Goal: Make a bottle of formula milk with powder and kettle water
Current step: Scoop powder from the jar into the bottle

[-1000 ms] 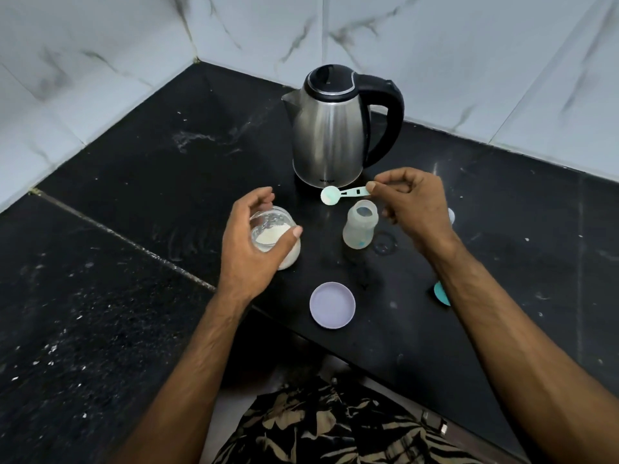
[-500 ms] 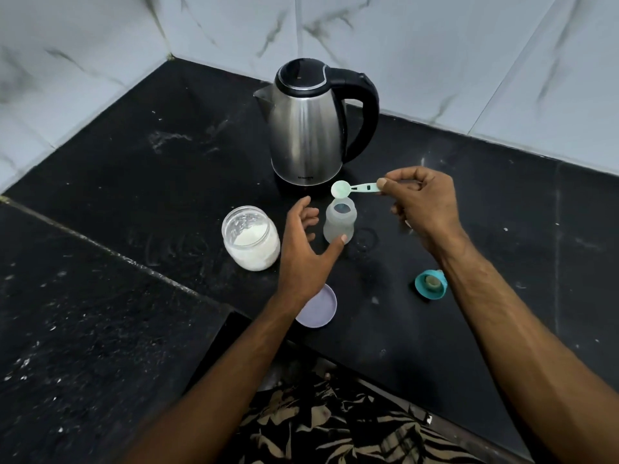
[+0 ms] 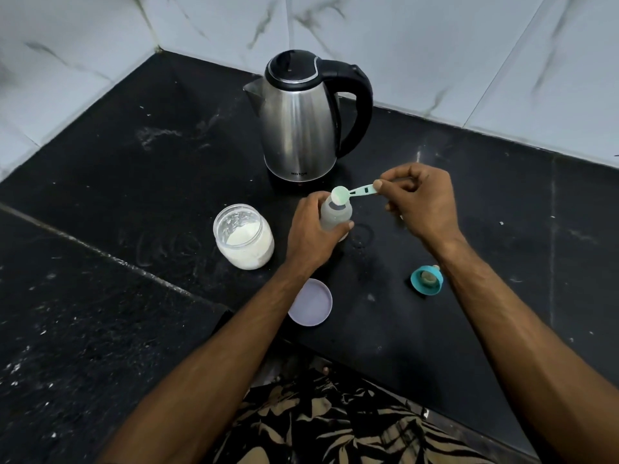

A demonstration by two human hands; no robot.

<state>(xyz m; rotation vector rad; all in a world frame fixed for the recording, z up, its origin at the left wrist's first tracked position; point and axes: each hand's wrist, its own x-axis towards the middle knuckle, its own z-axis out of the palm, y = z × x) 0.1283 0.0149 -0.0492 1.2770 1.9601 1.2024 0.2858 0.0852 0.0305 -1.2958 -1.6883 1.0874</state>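
Note:
A small translucent baby bottle (image 3: 336,216) stands open on the black counter, and my left hand (image 3: 311,234) grips its body. My right hand (image 3: 420,204) pinches the handle of a pale green scoop (image 3: 355,192); the scoop's bowl, filled with white powder, sits right over the bottle's mouth. An open glass jar of white powder (image 3: 244,236) stands to the left of the bottle. The steel kettle (image 3: 301,118) with black lid and handle stands behind them on its base.
The jar's lilac lid (image 3: 313,306) lies upside down near the counter's front edge, partly under my left forearm. A teal bottle cap with teat (image 3: 426,279) lies to the right, by my right forearm. Marble-tiled walls enclose the counter (image 3: 502,202) at the back.
My left hand let go of the powder jar, crossed to the right and took hold of the bottle. The scoop in my right hand moved over the bottle's mouth.

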